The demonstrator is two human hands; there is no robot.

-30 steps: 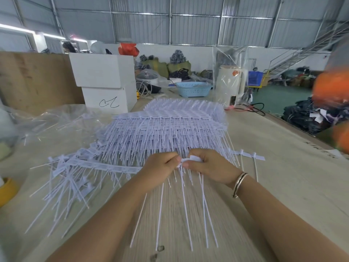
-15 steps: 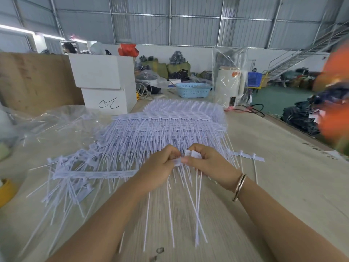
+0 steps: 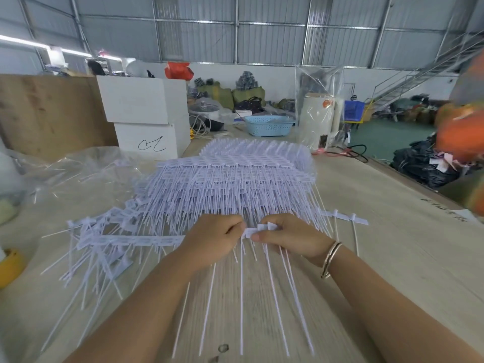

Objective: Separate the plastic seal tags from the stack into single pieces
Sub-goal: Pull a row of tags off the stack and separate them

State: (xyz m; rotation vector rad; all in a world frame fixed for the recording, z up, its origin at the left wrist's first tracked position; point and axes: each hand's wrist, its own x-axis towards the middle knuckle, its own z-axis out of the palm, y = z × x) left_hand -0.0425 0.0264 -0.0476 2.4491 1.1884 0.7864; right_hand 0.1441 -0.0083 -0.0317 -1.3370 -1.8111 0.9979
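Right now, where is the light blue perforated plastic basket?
In the head view, the light blue perforated plastic basket sits at the table's far end, behind the stack of white seal tags, left of the plastic-wrapped white appliance.

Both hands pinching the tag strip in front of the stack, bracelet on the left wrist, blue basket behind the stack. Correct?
One error: the bracelet is on the right wrist, as the head view shows. Both the left hand and right hand do pinch the tag strip before the stack, blue basket behind.
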